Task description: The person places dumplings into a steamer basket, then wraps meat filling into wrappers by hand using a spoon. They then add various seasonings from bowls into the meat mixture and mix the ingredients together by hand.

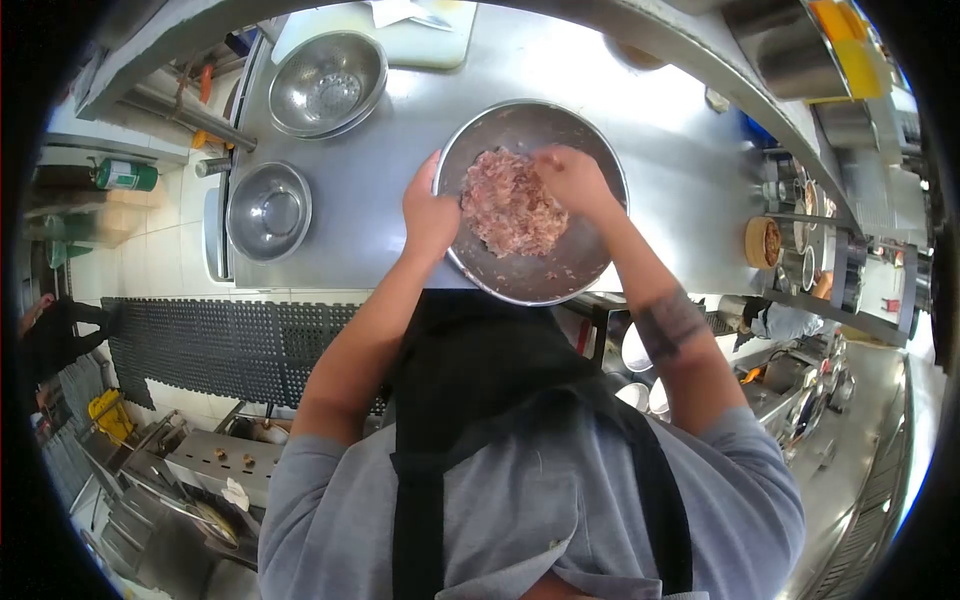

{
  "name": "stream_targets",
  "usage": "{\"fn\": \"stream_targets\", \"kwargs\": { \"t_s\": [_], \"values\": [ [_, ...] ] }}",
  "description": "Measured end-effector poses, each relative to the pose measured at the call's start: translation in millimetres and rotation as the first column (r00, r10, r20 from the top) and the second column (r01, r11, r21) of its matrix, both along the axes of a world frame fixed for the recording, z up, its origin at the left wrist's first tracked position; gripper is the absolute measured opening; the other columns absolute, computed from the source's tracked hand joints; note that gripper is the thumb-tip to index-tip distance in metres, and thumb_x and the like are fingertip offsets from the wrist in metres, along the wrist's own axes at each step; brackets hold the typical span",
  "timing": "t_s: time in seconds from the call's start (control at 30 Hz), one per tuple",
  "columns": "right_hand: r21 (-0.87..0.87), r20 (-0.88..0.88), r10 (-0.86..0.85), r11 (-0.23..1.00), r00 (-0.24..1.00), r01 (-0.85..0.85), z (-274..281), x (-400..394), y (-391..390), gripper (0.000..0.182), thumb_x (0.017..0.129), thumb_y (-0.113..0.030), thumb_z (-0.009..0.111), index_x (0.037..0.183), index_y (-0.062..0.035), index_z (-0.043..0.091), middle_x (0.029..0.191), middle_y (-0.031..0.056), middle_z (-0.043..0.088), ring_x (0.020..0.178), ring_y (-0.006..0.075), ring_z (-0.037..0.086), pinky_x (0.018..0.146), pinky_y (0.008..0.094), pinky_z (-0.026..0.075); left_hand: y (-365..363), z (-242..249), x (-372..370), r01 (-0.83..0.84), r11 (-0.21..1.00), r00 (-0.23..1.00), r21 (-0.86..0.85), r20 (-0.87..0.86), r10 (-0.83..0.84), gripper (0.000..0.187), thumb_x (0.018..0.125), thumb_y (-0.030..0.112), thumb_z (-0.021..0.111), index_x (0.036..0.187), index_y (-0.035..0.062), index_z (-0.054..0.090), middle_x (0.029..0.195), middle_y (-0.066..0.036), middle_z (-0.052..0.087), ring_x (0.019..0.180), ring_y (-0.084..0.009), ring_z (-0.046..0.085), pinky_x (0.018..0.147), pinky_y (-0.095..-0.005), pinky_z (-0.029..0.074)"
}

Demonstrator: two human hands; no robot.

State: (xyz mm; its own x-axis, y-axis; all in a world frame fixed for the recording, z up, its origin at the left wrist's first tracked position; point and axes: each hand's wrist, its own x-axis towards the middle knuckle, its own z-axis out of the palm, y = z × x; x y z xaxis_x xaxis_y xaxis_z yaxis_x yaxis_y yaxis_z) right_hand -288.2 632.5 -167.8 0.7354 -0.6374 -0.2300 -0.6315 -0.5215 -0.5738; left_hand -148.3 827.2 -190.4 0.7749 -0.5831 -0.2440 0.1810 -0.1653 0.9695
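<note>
A large steel mixing bowl [590, 262] stands at the table's front edge, close to my apron. Pink ground meat [505, 205] lies heaped in it, and small bits stick to the inner wall. My left hand [430, 212] grips the bowl's left rim, thumb on the inside and fingers around the outer wall. Inside the bowl, my right hand [572, 180] is at the upper right side of the meat with its fingers curled in. Its fingertips are partly hidden, so what they hold, if anything, cannot be made out.
A steel colander [340, 75] and a smaller steel bowl [268, 212] stand left on the steel table [380, 175]. A cutting board [440, 45] with a knife [428, 18] lies behind. A shelf edge [690, 50] crosses overhead. A round brown container [762, 243] stands right.
</note>
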Motion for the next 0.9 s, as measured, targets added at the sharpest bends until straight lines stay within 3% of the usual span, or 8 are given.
{"fn": "stream_targets", "kwargs": {
  "t_s": [0.37,0.43,0.57,0.67,0.73,0.8,0.83,0.9],
  "values": [
    [0.598,-0.231,0.702,0.648,0.674,-0.471,7,6,23,0.041,0.08,-0.028,0.079,0.115,-0.0072,0.075,0.113,0.014,0.075,0.1,0.0307,0.068,0.093,0.0425,0.052,-11,-1,6,0.067,0.998,0.997,0.019,-0.037,-0.066,0.068,0.075,-0.014,0.044,0.139,-0.0007,0.062,0.127,-0.016,0.07,0.117,-0.0243,0.066,0.104,-0.0322,0.048],
    [-0.115,-0.021,0.739,0.667,0.673,-0.736,-13,-44,30,0.057,0.089,-0.025,0.068,0.143,-0.0086,0.058,0.145,0.0194,0.058,0.134,0.0359,0.053,0.113,0.0526,0.039,-10,-5,4,0.05,0.998,0.998,0.022,-0.026,-0.05,0.067,0.075,-0.014,0.044,0.139,-0.0011,0.062,0.126,-0.017,0.07,0.117,-0.0242,0.066,0.104,-0.0319,0.048],
    [-0.316,-0.259,0.553,0.727,0.792,-0.61,-59,-52,63,0.082,0.092,-0.023,0.066,0.163,-0.012,0.026,0.168,0.0229,0.022,0.158,0.044,0.015,0.127,0.0616,0.006,-11,-7,-15,-0.026,0.999,0.988,-0.026,-0.154,0.022,0.066,0.076,-0.014,0.044,0.139,-0.0019,0.061,0.126,-0.018,0.07,0.117,-0.0239,0.066,0.104,-0.0317,0.047],
    [-0.23,-0.328,0.478,0.796,0.815,-0.56,-54,-24,68,0.082,0.095,-0.022,0.064,0.165,-0.0144,0.022,0.17,0.0221,0.019,0.158,0.0428,0.016,0.127,0.0616,0.005,-9,-22,-13,-0.033,0.999,0.998,-0.013,-0.062,0.032,0.067,0.077,-0.014,0.043,0.14,-0.0017,0.061,0.128,-0.018,0.069,0.117,-0.0236,0.065,0.104,-0.0316,0.047],
    [-0.219,-0.184,0.506,0.815,0.843,-0.537,-41,-25,53,0.073,0.096,-0.017,0.062,0.162,-0.0132,0.033,0.166,0.0209,0.03,0.156,0.0369,0.024,0.128,0.0579,0.011,-6,-25,-7,-0.031,0.999,0.995,-0.032,-0.093,0.028,0.068,0.076,-0.015,0.043,0.141,-0.0017,0.061,0.129,-0.018,0.069,0.117,-0.0238,0.065,0.104,-0.0318,0.047],
    [0.404,0.053,0.467,0.798,0.883,-0.447,-4,-35,23,0.055,0.096,-0.014,0.062,0.151,-0.0104,0.054,0.155,0.0194,0.05,0.152,0.0297,0.035,0.128,0.049,0.018,-4,-24,-6,-0.032,0.998,0.99,-0.053,-0.136,0.025,0.069,0.076,-0.015,0.043,0.141,-0.0017,0.06,0.13,-0.018,0.068,0.118,-0.0241,0.065,0.105,-0.0319,0.047],
    [0.078,0.117,0.392,0.912,0.912,-0.402,-7,-51,16,0.04,0.093,-0.023,0.067,0.13,-0.0096,0.072,0.131,0.0144,0.07,0.131,0.0265,0.06,0.112,0.0381,0.046,0,-21,-8,0.001,0.999,0.993,-0.035,-0.12,-0.005,0.069,0.075,-0.015,0.044,0.141,-0.002,0.06,0.131,-0.018,0.068,0.119,-0.0243,0.065,0.105,-0.032,0.047],
    [0.108,0.046,0.19,0.975,0.981,-0.194,-27,-48,-7,0.039,0.093,-0.024,0.067,0.129,-0.0094,0.073,0.123,0.014,0.072,0.119,0.0269,0.065,0.104,0.0385,0.05,-1,-16,-10,0.032,0.999,0.994,-0.012,-0.105,-0.033,0.07,0.075,-0.015,0.044,0.142,-0.0024,0.06,0.132,-0.018,0.067,0.12,-0.0245,0.065,0.105,-0.032,0.047]
  ]
}}
